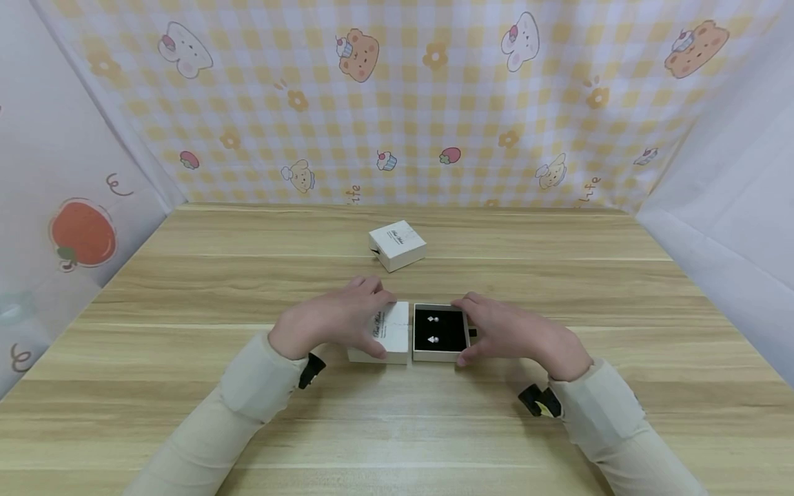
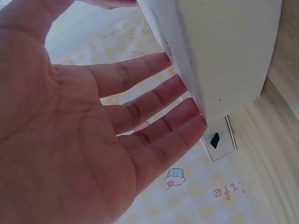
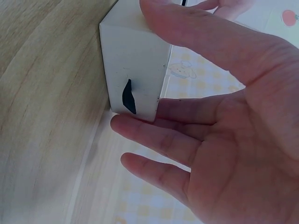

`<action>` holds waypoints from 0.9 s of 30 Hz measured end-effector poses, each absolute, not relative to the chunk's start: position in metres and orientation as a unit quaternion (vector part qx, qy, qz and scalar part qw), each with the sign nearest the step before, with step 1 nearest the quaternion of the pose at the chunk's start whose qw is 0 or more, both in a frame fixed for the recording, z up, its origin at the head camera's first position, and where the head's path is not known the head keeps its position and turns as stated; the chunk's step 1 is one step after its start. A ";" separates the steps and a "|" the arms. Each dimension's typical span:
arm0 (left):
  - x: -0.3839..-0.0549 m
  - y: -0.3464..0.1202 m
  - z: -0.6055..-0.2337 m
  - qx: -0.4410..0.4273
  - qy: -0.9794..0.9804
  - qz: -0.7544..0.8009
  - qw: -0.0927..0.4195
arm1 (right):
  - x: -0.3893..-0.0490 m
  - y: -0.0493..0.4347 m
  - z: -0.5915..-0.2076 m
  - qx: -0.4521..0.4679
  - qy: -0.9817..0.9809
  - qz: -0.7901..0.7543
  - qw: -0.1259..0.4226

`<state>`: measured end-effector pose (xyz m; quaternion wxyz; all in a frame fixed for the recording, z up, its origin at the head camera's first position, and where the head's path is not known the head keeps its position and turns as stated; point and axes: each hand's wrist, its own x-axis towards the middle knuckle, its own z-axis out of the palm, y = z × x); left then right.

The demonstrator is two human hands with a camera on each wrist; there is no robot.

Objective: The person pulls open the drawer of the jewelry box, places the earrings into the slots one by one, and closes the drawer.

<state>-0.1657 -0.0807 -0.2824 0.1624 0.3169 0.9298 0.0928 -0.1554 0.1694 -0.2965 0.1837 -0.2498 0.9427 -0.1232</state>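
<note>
On the table, my left hand point(image 1: 335, 318) holds a white box sleeve point(image 1: 397, 329) with dark lettering on top. Its thumb lies at the near side and its fingertips at the far edge. Just right of the sleeve is a white box drawer point(image 1: 434, 356), pulled out, with a narrow gap showing between them. My right hand point(image 1: 517, 332) grips the drawer at its right end, thumb in front and fingers behind. On the black lining lies a pair of earrings point(image 1: 433, 339). A black pull tab point(image 3: 128, 97) sticks out from the drawer's end between thumb and fingers.
Farther back stands a second white box point(image 1: 400, 244), closed and set at an angle, with a black tab at its left. The wooden table point(image 1: 397, 427) ends at a yellow checked cloth point(image 1: 397, 103), with pale cloths at both sides.
</note>
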 end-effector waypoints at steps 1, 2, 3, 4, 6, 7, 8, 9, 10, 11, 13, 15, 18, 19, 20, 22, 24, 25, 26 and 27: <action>-0.166 -0.080 -0.283 0.317 0.930 0.093 0.162 | -0.156 0.170 -0.297 -0.250 0.942 -0.124 0.184; -0.166 -0.080 -0.283 0.318 0.930 0.093 0.161 | -0.156 0.170 -0.297 -0.251 0.942 -0.125 0.184; -0.166 -0.080 -0.283 0.319 0.930 0.093 0.159 | -0.156 0.170 -0.297 -0.251 0.942 -0.127 0.184; -0.166 -0.080 -0.283 0.319 0.930 0.093 0.158 | -0.156 0.170 -0.297 -0.251 0.942 -0.127 0.184; -0.167 -0.080 -0.283 0.319 0.930 0.092 0.159 | -0.156 0.170 -0.297 -0.252 0.941 -0.129 0.183; -0.167 -0.079 -0.284 0.319 0.930 0.092 0.159 | -0.156 0.170 -0.298 -0.253 0.941 -0.131 0.183; -0.167 -0.079 -0.284 0.319 0.930 0.092 0.159 | -0.157 0.170 -0.298 -0.253 0.941 -0.132 0.182; -0.167 -0.079 -0.284 0.319 0.930 0.092 0.161 | -0.157 0.170 -0.298 -0.254 0.941 -0.133 0.182; -0.167 -0.079 -0.284 0.318 0.930 0.092 0.162 | -0.157 0.170 -0.298 -0.254 0.941 -0.134 0.182; -0.167 -0.079 -0.284 0.318 0.929 0.093 0.163 | -0.157 0.170 -0.298 -0.255 0.940 -0.134 0.182; -0.168 -0.079 -0.284 0.320 0.929 0.094 0.162 | -0.158 0.170 -0.298 -0.256 0.940 -0.134 0.181; -0.168 -0.078 -0.284 0.322 0.928 0.094 0.161 | -0.158 0.169 -0.298 -0.256 0.940 -0.133 0.181; -0.168 -0.078 -0.284 0.326 0.927 0.092 0.158 | -0.158 0.169 -0.298 -0.256 0.940 -0.134 0.180; -0.168 -0.078 -0.284 0.326 0.928 0.091 0.158 | -0.158 0.169 -0.298 -0.256 0.940 -0.134 0.179; -0.168 -0.078 -0.284 0.326 0.928 0.090 0.158 | -0.157 0.169 -0.298 -0.256 0.940 -0.135 0.179; -0.168 -0.077 -0.285 0.327 0.928 0.088 0.157 | -0.157 0.169 -0.297 -0.257 0.941 -0.134 0.177; -0.169 -0.077 -0.285 0.328 0.928 0.088 0.156 | -0.157 0.169 -0.297 -0.256 0.941 -0.134 0.176; -0.169 -0.077 -0.285 0.327 0.928 0.087 0.156 | -0.156 0.168 -0.297 -0.257 0.941 -0.133 0.176; -0.169 -0.076 -0.285 0.327 0.928 0.087 0.154 | -0.156 0.168 -0.297 -0.256 0.941 -0.134 0.176; -0.169 -0.076 -0.286 0.328 0.928 0.087 0.153 | -0.156 0.168 -0.297 -0.255 0.941 -0.134 0.176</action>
